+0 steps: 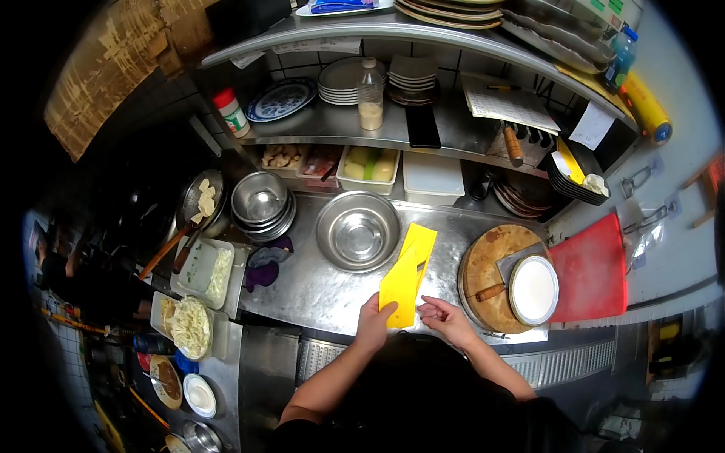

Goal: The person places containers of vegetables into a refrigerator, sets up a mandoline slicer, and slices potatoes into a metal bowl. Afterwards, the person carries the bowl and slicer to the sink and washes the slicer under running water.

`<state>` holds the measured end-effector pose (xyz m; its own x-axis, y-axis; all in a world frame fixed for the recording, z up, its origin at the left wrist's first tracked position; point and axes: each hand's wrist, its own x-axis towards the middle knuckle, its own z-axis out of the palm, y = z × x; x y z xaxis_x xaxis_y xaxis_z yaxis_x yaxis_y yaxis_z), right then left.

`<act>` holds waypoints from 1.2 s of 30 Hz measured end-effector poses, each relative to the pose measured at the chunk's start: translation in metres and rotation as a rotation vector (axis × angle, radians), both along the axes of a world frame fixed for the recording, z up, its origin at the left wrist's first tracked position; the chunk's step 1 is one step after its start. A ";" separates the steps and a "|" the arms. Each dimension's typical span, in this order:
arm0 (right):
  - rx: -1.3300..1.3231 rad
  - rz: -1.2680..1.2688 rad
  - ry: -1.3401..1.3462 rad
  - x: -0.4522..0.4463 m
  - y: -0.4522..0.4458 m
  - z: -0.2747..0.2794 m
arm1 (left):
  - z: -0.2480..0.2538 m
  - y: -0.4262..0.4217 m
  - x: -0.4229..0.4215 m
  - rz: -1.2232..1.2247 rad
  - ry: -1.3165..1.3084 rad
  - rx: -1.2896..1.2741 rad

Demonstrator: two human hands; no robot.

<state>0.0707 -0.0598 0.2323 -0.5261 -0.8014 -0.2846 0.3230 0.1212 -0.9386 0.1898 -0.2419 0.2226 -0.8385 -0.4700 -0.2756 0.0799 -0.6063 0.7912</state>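
A flat yellow piece with a slanted slot [399, 294] is gripped at its near end by the left hand [373, 322], above the near edge of the steel counter [302, 291]. The right hand [448, 321] is half curled just beside it; whether anything is pinched cannot be told. It is judged light, fairly stiff and smooth (slippery if wet), best held by its long edges. Writing on the far-right white papers [507, 104] cannot be read.

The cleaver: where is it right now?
In the head view, the cleaver lies at right on the round chopping board, partly hidden by the white-topped container.
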 end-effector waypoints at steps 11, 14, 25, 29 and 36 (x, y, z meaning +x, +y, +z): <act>0.006 -0.006 0.002 -0.005 0.002 -0.002 | -0.001 0.001 -0.004 0.003 0.011 0.006; 0.003 -0.008 -0.010 -0.006 0.002 -0.003 | -0.002 0.002 -0.004 0.008 0.017 0.010; -0.018 -0.007 -0.017 -0.005 0.003 -0.003 | -0.004 0.002 -0.005 -0.003 0.000 0.028; -0.025 -0.008 -0.021 -0.005 0.004 -0.005 | -0.005 0.002 -0.005 -0.009 0.004 0.034; -0.030 -0.005 -0.018 -0.004 0.004 -0.004 | -0.002 0.002 -0.004 -0.008 0.003 0.030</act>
